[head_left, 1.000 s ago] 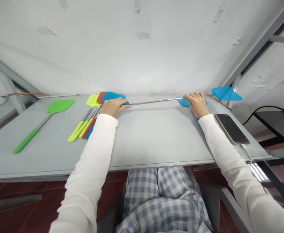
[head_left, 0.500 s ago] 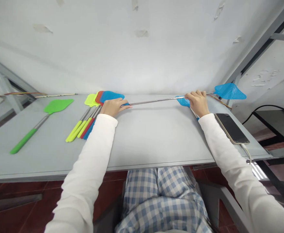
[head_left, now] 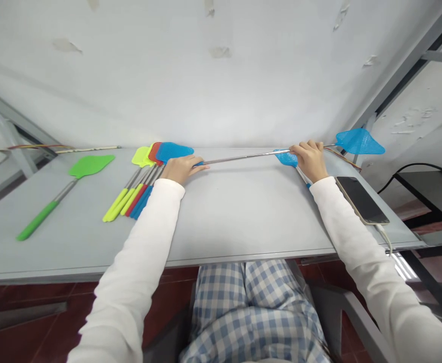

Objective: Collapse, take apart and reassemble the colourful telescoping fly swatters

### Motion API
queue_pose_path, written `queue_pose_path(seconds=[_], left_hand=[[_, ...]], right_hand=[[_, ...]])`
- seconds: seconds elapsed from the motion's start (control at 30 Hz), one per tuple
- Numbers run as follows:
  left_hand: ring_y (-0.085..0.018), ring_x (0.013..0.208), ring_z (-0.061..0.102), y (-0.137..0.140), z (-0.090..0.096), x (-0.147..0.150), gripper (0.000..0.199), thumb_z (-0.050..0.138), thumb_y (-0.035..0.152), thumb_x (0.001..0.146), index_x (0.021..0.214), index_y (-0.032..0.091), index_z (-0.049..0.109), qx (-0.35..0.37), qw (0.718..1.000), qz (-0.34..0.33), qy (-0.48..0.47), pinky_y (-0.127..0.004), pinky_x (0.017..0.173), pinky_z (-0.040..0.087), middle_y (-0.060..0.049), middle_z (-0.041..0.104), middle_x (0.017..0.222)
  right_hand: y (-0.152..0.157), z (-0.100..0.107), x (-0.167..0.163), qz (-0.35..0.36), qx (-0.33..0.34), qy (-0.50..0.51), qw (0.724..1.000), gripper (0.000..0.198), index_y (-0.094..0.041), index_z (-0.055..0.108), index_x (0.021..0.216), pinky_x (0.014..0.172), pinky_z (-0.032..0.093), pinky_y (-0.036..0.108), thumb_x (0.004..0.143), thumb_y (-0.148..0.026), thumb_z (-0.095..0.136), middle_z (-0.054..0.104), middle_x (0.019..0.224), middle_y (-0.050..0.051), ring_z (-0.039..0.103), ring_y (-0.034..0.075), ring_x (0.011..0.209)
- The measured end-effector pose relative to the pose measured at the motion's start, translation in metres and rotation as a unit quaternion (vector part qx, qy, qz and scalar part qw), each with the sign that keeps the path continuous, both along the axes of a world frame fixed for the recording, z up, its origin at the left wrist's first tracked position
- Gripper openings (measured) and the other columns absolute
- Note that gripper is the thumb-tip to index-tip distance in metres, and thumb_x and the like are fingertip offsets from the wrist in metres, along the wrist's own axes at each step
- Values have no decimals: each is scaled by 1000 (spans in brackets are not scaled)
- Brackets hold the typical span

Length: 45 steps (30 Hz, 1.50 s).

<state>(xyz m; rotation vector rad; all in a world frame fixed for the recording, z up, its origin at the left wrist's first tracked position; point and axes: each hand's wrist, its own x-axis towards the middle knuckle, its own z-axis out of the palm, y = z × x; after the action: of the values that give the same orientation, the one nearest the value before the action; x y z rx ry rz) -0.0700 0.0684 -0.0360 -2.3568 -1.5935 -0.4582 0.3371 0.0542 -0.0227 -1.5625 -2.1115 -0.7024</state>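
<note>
A blue fly swatter (head_left: 249, 157) with a long metal rod stretches between my two hands above the table, its blue head (head_left: 360, 141) out to the right. My left hand (head_left: 181, 168) is closed around its blue handle end. My right hand (head_left: 310, 160) grips the rod near the head. Below my right hand lies a second blue swatter (head_left: 286, 158), partly hidden by the hand and sleeve. Beside my left hand, several swatters lie in an overlapping row: yellow ones (head_left: 120, 201), a red one (head_left: 136, 199) and blue ones (head_left: 173, 152), with short rods.
A green fly swatter (head_left: 90, 165) lies apart at the left of the grey table (head_left: 243, 217). A phone (head_left: 362, 199) with a white cable rests at the right edge. Behind the table stands a white wall (head_left: 221, 96); metal frame bars rise at both sides.
Both hands have shifted very slightly to the right with the held blue swatter. Its head sits a touch farther right. The swatters on the table lie as before.
</note>
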Motion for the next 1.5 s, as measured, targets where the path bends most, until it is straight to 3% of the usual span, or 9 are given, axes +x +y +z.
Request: queue_pose_path(seconds=[0.4, 0.6, 0.73, 0.87, 1.07, 1.17, 1.3, 1.5], left_hand=[[-24, 93, 67, -9, 8, 18, 43, 46, 58, 91, 100, 24, 71, -77, 997, 14, 5, -29, 64, 36, -8, 74, 100], [-22, 84, 67, -15, 10, 45, 45, 41, 57, 94, 90, 23, 70, -134, 990, -38, 25, -28, 63, 34, -7, 74, 91], [-24, 83, 67, -19, 10, 53, 47, 37, 56, 96, 89, 22, 68, -115, 992, -11, 60, -29, 60, 31, -9, 74, 89], [-25, 86, 67, -20, 13, 48, 48, 37, 59, 94, 93, 23, 68, -72, 995, 6, 64, -30, 61, 31, -10, 74, 92], [-23, 87, 66, -17, 20, 26, 49, 39, 63, 92, 93, 26, 70, -75, 996, 28, 36, -28, 60, 29, -8, 73, 91], [-23, 88, 65, -12, 22, 6, 47, 40, 62, 92, 92, 26, 70, -46, 997, 60, 23, -28, 60, 28, -7, 73, 94], [-23, 90, 64, -7, 21, -17, 46, 44, 63, 90, 94, 27, 71, -21, 996, 91, 13, -29, 60, 28, -7, 73, 96], [-23, 88, 63, -6, 18, -23, 45, 43, 61, 90, 95, 27, 71, -14, 997, 80, 17, -30, 61, 28, -7, 72, 95]], right_hand=[[4, -4, 10, 31, -32, 40, 998, 36, -24, 69, 98, 79, 27, 40, 98, -28, 33, 67, 80, 6, 51, 23, 83], [3, -5, -8, 70, -52, 7, 996, 33, -25, 67, 101, 79, 26, 38, 99, -25, 35, 69, 87, 5, 51, 23, 85], [-1, -3, -20, 70, -34, 17, 997, 33, -25, 66, 99, 78, 25, 38, 99, -21, 33, 68, 85, 5, 50, 23, 84], [-5, -5, -27, 79, -33, 17, 996, 31, -24, 63, 100, 78, 26, 38, 99, -22, 33, 69, 87, 6, 50, 24, 84], [-5, -3, -36, 124, -80, 32, 989, 26, -20, 60, 108, 80, 35, 38, 99, -33, 38, 68, 99, 10, 55, 25, 90], [-3, 2, -26, 83, -62, 34, 994, 27, -18, 60, 111, 89, 39, 43, 97, -31, 41, 64, 111, 15, 55, 29, 108], [-3, 3, -1, 7, -29, 12, 999, 24, -21, 64, 108, 103, 32, 55, 93, -25, 45, 57, 130, 15, 38, 36, 135], [1, -9, 11, 9, -62, -12, 998, 43, -23, 55, 129, 105, 32, 55, 89, -37, 57, 49, 142, 14, 35, 36, 137]])
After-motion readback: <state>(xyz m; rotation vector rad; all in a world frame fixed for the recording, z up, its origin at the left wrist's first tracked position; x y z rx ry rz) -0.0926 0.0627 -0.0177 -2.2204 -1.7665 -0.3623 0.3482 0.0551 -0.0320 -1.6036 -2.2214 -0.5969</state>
